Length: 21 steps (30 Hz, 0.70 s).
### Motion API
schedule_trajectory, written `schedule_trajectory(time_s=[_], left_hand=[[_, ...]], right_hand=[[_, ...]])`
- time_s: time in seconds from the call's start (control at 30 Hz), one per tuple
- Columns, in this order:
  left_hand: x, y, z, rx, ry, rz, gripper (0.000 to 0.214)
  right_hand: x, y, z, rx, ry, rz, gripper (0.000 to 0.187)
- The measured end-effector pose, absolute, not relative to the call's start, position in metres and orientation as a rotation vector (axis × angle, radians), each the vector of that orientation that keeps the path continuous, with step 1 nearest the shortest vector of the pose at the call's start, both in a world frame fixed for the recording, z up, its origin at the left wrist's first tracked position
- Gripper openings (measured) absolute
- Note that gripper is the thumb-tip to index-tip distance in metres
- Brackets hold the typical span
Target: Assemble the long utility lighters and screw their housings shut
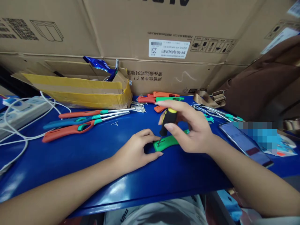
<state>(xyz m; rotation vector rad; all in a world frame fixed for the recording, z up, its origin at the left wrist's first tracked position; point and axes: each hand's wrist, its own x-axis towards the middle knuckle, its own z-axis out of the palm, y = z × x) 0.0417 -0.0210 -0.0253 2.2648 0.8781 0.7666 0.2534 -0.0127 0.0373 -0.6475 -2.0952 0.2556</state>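
Observation:
A green lighter handle shell (172, 141) lies flat on the blue table. Around its left end close the thumb and fingers of my left hand (140, 147), holding it against the surface. My right hand (193, 128) grips a black and yellow screwdriver (169, 120), which stands nearly upright with its shaft coming down onto the shell's left end. Whether the tip sits in a screw is too small to make out. The right part of the shell is partly covered by my right hand.
Long-nosed lighters (77, 120) lie at left, near small loose screws (114, 123). Behind are orange and green handle shells (164, 94) and metal-and-clear parts (139, 107). A yellow-taped carton (82, 93), power strip (25, 111) with cables, phone (243, 142) and brown bag (264, 81) surround them.

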Motion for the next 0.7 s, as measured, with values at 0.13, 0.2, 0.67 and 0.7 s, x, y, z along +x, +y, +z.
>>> schedule_trajectory(time_s=[0.13, 0.2, 0.67, 0.7], left_hand=[[0.041, -0.02, -0.024, 2.288, 0.859, 0.741, 0.034], [0.041, -0.021, -0.024, 2.282, 0.861, 0.737, 0.033], [0.04, -0.021, -0.024, 2.272, 0.864, 0.727, 0.03], [0.04, -0.021, -0.023, 2.274, 0.862, 0.725, 0.03]], right_hand=[[0.256, -0.013, 0.036, -0.588, -2.103, -0.09, 0.039], [0.256, -0.015, 0.036, -0.592, -2.121, 0.109, 0.038], [0.258, -0.015, 0.049, -0.618, -2.148, 0.259, 0.035], [0.259, -0.016, 0.048, -0.615, -2.132, 0.154, 0.031]])
